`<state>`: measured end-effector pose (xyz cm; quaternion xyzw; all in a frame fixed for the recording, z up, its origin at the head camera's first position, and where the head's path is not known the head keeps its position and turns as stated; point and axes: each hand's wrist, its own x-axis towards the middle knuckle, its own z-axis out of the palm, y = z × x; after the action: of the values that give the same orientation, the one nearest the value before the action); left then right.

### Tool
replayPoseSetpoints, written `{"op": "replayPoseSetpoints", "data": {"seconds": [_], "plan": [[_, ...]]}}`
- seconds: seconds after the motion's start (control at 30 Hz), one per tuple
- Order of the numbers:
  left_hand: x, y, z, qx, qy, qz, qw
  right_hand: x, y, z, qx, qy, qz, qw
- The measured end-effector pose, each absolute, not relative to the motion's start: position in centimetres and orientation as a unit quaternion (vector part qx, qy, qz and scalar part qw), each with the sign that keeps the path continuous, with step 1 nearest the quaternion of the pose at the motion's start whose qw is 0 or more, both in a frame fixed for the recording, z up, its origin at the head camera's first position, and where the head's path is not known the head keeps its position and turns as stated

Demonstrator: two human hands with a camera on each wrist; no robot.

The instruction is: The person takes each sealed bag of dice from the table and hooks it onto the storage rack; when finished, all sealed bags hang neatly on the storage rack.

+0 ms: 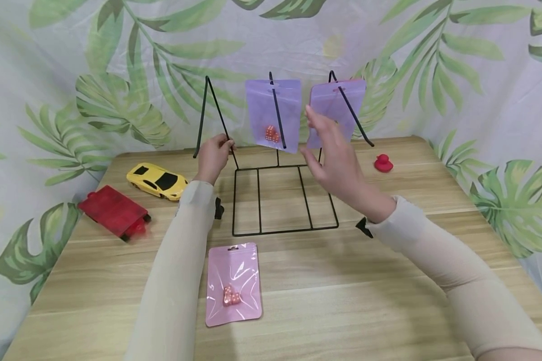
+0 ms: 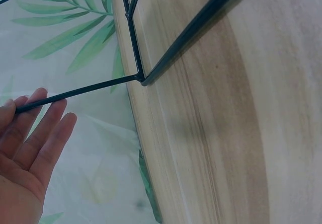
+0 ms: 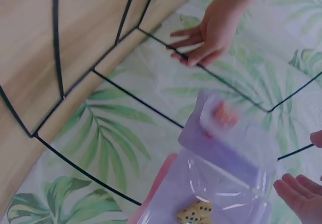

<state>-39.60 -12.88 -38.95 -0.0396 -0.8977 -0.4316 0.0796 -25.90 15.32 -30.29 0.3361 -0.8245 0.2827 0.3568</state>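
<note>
A black wire display rack stands on the table with three hooked prongs. My left hand pinches its left upright between thumb and fingers; the left wrist view shows the wire there. From the middle prong hangs a purple zip pouch with red dice inside. Another purple pouch hangs on the right prong, holding yellow dice, with a pink edge showing behind it. My right hand, fingers extended, is held up before the right pouch, partly covering it. It grips nothing.
A pink pouch with red dice lies flat in front of the rack. Left of the rack are a yellow toy car and a red toy vehicle. A red rubber duck sits at the right.
</note>
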Motion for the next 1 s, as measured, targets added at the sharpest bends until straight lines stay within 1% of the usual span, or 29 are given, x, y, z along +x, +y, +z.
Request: {"op": "replayPoseSetpoints", "data": {"seconds": [0.27, 0.33, 0.4, 0.43, 0.6, 0.77, 0.9, 1.0], "plan": [[-39.5, -12.8, -38.9, -0.045, -0.891, -0.445, 0.076, -22.8, 15.6, -32.3, 0.338, -0.842, 0.269, 0.325], [-39.4, -12.7, -38.8, -0.048, -0.891, -0.444, 0.077, -22.4, 15.3, -32.8, 0.343, -0.853, 0.249, 0.305], [-39.4, -12.7, -38.8, -0.051, -0.892, -0.443, 0.081, -22.0, 14.9, -33.2, 0.345, -0.875, 0.217, 0.261], [-39.4, -12.7, -38.8, -0.051, -0.892, -0.441, 0.084, -21.9, 14.7, -33.3, 0.346, -0.888, 0.198, 0.23], [-39.6, -12.7, -38.9, -0.049, -0.895, -0.434, 0.089, -21.5, 12.7, -34.1, 0.353, -0.927, 0.123, 0.031], [-39.6, -12.7, -38.9, -0.044, -0.9, -0.424, 0.092, -21.6, 10.3, -35.5, 0.371, -0.92, 0.037, -0.121], [-39.7, -12.8, -38.9, -0.043, -0.903, -0.417, 0.096, -21.5, 8.2, -36.6, 0.381, -0.902, -0.007, -0.202], [-39.7, -12.8, -38.9, -0.043, -0.903, -0.418, 0.094, -21.3, 6.7, -37.5, 0.389, -0.897, -0.023, -0.208]]}}
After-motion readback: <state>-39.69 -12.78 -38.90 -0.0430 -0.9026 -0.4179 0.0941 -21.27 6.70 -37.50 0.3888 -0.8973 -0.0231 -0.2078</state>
